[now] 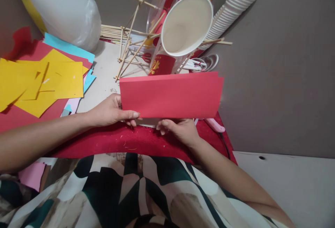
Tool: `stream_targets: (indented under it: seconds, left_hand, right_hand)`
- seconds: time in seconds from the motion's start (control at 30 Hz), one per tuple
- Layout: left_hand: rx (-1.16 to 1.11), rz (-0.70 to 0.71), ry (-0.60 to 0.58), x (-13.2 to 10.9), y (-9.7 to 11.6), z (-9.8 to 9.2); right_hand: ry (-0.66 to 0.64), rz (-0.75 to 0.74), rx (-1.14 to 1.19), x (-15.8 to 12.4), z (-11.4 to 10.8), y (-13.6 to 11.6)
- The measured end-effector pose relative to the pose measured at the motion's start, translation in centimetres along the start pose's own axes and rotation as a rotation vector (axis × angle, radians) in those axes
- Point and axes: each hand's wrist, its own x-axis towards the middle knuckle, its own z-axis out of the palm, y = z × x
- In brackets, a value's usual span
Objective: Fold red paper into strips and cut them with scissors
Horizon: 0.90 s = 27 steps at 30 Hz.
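Observation:
A folded sheet of red paper is held up in front of me, its fold along the lower edge and its two layers slightly offset at the right. My left hand pinches its lower left corner, thumb in front and fingers behind. Under the lower edge is my right hand, fingers curled and partly hidden behind the paper. Just beyond the sheet stands a frame of thin wooden sticks beside a large paper cup with its white mouth toward me.
Yellow paper pieces lie on red sheets at the left, near a white plastic bag. Stacked white cups lean at the back right. A pink-handled tool lies by the right edge of the red cloth.

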Motion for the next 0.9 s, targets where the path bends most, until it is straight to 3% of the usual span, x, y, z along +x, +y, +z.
stream_targets:
  seconds: [0.2, 0.53, 0.7, 0.8, 0.9]
  left_hand:
    - [0.022, 0.052, -0.021, -0.1, -0.3, 0.5]
    - [0.002, 0.081, 0.086, -0.2, 0.5, -0.8]
    - [-0.129, 0.213, 0.200, 0.2, 1.1, -1.8]
    - [-0.224, 0.242, 0.234, 0.5, 1.1, -2.1]
    - [-0.181, 0.238, 0.253, 0.6, 1.0, -2.2]
  right_hand:
    - [0.057, -0.014, 0.013, -0.2, 0.0, 0.8]
    - [0.359, -0.160, 0.298, 1.1, -1.9, 0.3]
    - [0.298, -0.154, 0.304, 1.1, -2.4, 0.2]
    - [0.249, -0.151, 0.284, 1.1, -2.3, 0.2]
    - [0.222, -0.150, 0.261, 1.2, -2.3, 0.3]
